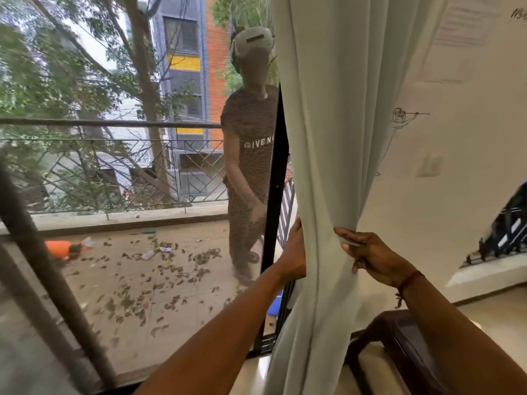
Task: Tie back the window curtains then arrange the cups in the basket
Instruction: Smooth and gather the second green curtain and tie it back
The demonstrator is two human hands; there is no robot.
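A dark post [20, 223] of the window frame slants across the far left. Through the mesh pane beside it lies a balcony floor [137, 295] strewn with dry leaves [171, 269], and an orange object [58, 248] lies near the left side. A metal railing [114, 124] runs along the balcony's outer edge, and behind it stand a tree [142, 67] and a grey and orange building [185, 52]. Further right a person [248, 152] in a dark T-shirt with white letters shows in the pane; whether they stand outside or are mirrored in it I cannot tell. A black door frame [274, 195] rises just beside that figure.

The left hand [293, 252] reaches up against the left edge of the curtain [328, 124]. Its fingers pass behind the cloth and are hidden, so I cannot tell whether they close on it. The pale grey-green curtain hangs from the top of the view to the bottom, right of the door frame, and is drawn into a narrow bunch at the height of the hands.

The right hand [373, 258] meets the bunch from the other side, its fingers [346, 233] and thumb clamped on a fold of the cloth. A red thread [410, 280] circles that wrist. Below the right forearm sits a piece of dark wooden furniture [399, 343].

Right of the curtain is a white wall [442, 195] with a thin line drawing [399, 121] and sheets of paper [467, 27] near the top. A dark stair railing [507, 226] shows at the far right edge.
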